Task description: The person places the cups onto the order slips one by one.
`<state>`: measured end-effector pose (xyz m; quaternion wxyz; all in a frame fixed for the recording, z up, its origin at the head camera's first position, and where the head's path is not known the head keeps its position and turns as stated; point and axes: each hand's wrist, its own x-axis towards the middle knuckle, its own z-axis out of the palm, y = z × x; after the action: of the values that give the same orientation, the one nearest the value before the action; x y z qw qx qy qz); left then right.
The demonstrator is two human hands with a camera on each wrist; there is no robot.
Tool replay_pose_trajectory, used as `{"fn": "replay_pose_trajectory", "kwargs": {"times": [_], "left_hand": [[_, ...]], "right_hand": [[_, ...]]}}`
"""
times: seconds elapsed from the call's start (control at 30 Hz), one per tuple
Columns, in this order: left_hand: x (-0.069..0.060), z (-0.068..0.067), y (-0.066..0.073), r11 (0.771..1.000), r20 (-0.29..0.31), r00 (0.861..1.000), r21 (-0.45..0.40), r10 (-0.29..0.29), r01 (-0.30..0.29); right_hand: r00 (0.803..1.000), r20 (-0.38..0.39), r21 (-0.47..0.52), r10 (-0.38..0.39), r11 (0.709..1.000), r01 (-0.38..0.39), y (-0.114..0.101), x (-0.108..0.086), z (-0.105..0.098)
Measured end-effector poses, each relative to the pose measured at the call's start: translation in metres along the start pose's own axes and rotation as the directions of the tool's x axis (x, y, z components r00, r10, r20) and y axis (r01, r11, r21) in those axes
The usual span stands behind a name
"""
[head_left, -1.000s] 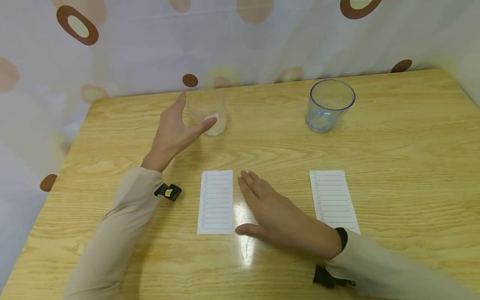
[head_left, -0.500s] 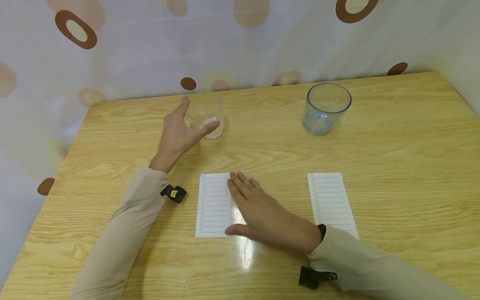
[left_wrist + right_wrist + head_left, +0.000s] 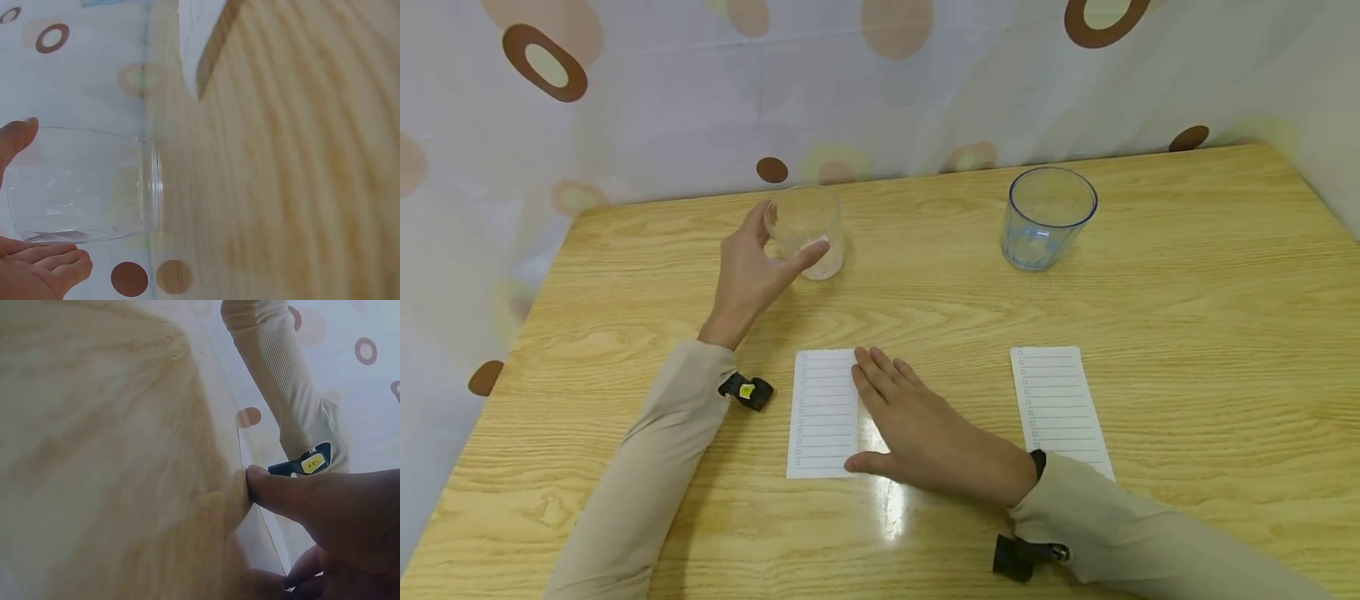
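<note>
Around the near left side of a clear glass (image 3: 812,218), my left hand (image 3: 748,275) spreads its thumb in front and its fingers behind. The left wrist view has the glass (image 3: 81,187) between the thumb and the straight fingers of the hand (image 3: 47,269); whether both sides touch it I cannot tell. My right hand (image 3: 925,429) lies palm down, fingers straight, its fingertips and thumb tip at the right edge of the left lined paper (image 3: 822,417). In the right wrist view, this hand (image 3: 350,525) has its thumb tip against the sheet's edge.
A blue-rimmed glass (image 3: 1048,200) stands upright at the back right. Below it lies a second lined paper (image 3: 1060,400), its lower part near my right sleeve. The wooden table (image 3: 1210,333) meets a patterned curtain (image 3: 925,100) at the back.
My left hand has come in closer around the clear glass, its fingers now at the rim. My right hand has moved left from beside the left paper onto its right edge.
</note>
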<state>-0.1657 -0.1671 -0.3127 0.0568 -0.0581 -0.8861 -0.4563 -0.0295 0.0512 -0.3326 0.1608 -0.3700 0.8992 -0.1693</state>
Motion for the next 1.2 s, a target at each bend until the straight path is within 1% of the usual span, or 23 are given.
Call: {"fn": "replay_pose_trajectory", "kwargs": {"times": [0.17,0.37,0.5,0.57,0.63,0.67,0.73,0.8,0.87,1.03,1.2], "left_hand": [[0.002,0.002,-0.001,0.994,-0.028,1.000,-0.112,0.014,-0.017],[0.002,0.003,-0.004,0.983,-0.085,0.996,-0.181,0.013,-0.028],[0.002,0.004,-0.006,0.968,-0.141,0.990,-0.242,0.025,-0.059],[0.002,0.004,-0.006,0.959,-0.175,0.984,-0.269,0.040,-0.087],[0.003,0.003,-0.005,0.947,-0.196,0.979,-0.300,0.054,-0.112],[0.003,0.002,-0.004,0.942,-0.203,0.978,-0.314,0.052,-0.116],[0.002,0.001,-0.003,0.930,-0.206,0.977,-0.346,0.052,-0.123],[0.001,-0.001,-0.001,0.923,-0.200,0.979,-0.366,0.050,-0.121],[-0.002,-0.002,0.001,0.920,-0.190,0.981,-0.375,0.045,-0.114],[-0.009,-0.004,0.006,0.913,-0.157,0.986,-0.392,0.055,-0.113],[-0.016,-0.006,0.009,0.910,-0.141,0.987,-0.396,0.073,-0.124]], "right_hand": [[1.000,0.003,0.000,0.009,1.000,-0.009,0.000,0.000,0.000],[1.000,-0.006,-0.011,-0.007,1.000,0.007,0.000,0.001,0.000],[1.000,-0.007,-0.021,-0.012,1.000,0.012,0.000,0.002,0.001],[1.000,-0.007,-0.028,-0.011,1.000,0.011,0.000,0.002,0.001],[1.000,-0.008,-0.032,-0.011,0.999,0.011,0.000,0.002,0.001],[1.000,-0.008,-0.034,-0.010,0.999,0.010,0.000,0.002,0.001],[1.000,-0.006,-0.035,-0.010,0.999,0.009,0.000,0.002,0.001],[1.000,-0.006,-0.035,-0.009,0.999,0.009,0.000,0.002,0.000],[1.000,-0.005,-0.034,-0.006,0.999,0.006,0.000,0.002,0.000],[1.000,-0.002,-0.034,0.000,0.999,0.000,0.000,0.003,0.000],[1.000,-0.001,-0.028,0.006,1.000,-0.006,0.000,0.003,0.001]]}}
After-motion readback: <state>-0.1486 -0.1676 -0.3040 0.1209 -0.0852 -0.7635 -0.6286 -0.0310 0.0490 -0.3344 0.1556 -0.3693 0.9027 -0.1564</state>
